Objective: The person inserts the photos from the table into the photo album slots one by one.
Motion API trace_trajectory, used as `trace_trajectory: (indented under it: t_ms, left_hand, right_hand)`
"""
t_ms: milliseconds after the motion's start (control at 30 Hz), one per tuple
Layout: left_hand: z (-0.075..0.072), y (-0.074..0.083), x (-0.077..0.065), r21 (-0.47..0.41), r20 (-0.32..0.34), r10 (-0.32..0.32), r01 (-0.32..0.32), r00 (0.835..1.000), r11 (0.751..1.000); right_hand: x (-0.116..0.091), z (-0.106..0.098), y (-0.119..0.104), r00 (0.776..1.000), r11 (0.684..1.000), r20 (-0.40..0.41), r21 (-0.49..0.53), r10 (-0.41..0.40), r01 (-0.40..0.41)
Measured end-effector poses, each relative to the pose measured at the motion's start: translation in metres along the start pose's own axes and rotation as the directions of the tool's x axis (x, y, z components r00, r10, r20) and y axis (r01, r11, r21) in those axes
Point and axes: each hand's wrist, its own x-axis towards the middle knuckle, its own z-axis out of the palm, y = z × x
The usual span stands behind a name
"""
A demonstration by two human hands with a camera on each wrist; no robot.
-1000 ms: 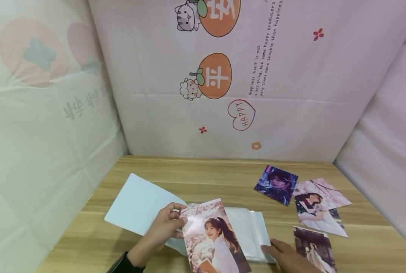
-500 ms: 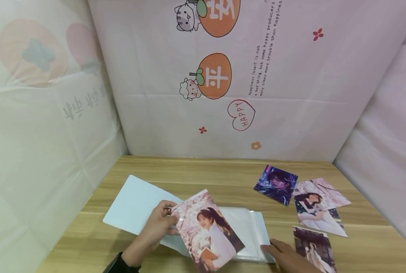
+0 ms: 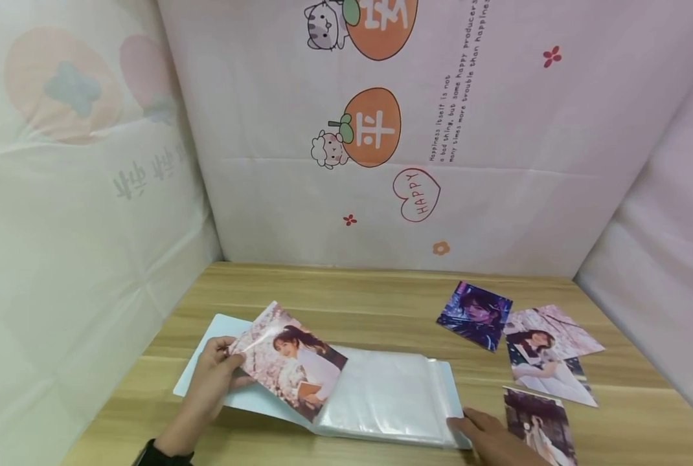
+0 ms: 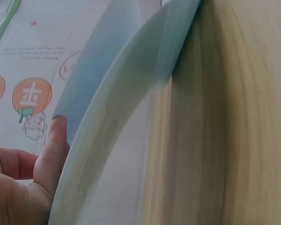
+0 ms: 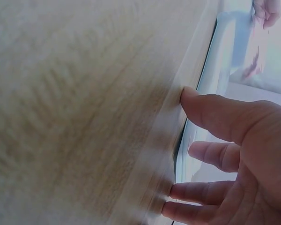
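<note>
My left hand (image 3: 214,375) pinches the left end of a photo print (image 3: 293,366), which shows a person with a ponytail amid pink blossoms. The print is tilted over a photo album, overlapping its opened pale blue cover (image 3: 206,333) and clear plastic sleeves (image 3: 381,398). The cover's curved edge (image 4: 107,89) fills much of the left wrist view, partly hiding the left hand (image 4: 44,173). At the album's lower right corner rests my right hand (image 3: 495,437). Its thumb and fingers (image 5: 218,154) reach out fairly straight to the album's edge and the table in the right wrist view.
Right of the album lie a purple-blue print (image 3: 476,316), two overlapping prints with a blossom one (image 3: 556,330) on top, and a darker print (image 3: 539,427) near the right hand. Printed white cloth (image 3: 498,213) stands around the wooden table (image 3: 346,291) at the back and sides.
My left hand has carried the photo print leftward, off most of the sleeves and over the cover. The cover's far corner has dropped lower in view. The right hand stays at the album's corner.
</note>
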Motion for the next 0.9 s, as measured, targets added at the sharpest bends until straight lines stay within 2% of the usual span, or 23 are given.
trace_trajectory:
  t_ms: [133, 267, 567, 767, 900]
  left_hand:
    - [-0.011, 0.002, -0.001, -0.012, -0.04, 0.004, -0.005, 0.999, 1.0]
    - [-0.015, 0.005, -0.003, -0.009, -0.063, 0.012, -0.012, 0.998, 1.0]
    - [-0.01, 0.009, -0.007, 0.027, -0.082, 0.036, -0.034, 0.996, 0.999]
    - [-0.006, 0.008, -0.009, 0.043, -0.075, 0.044, -0.041, 0.996, 0.998]
    - [-0.003, 0.006, -0.01, 0.057, -0.057, 0.038, -0.034, 0.998, 0.998]
  right_hand:
    - [0.0, -0.001, 0.003, 1.0, 1.0, -0.002, -0.002, -0.012, 0.012]
    - [-0.001, -0.003, 0.004, 1.0, 1.0, -0.004, -0.009, -0.022, 0.022]
    - [-0.001, 0.0, 0.005, 0.997, 0.998, -0.051, -0.029, -0.066, 0.064]
    - [0.001, 0.005, 0.008, 0.987, 0.99, -0.096, -0.078, -0.128, 0.12]
    - [0.002, 0.005, 0.008, 0.99, 0.993, -0.082, -0.049, -0.111, 0.107]
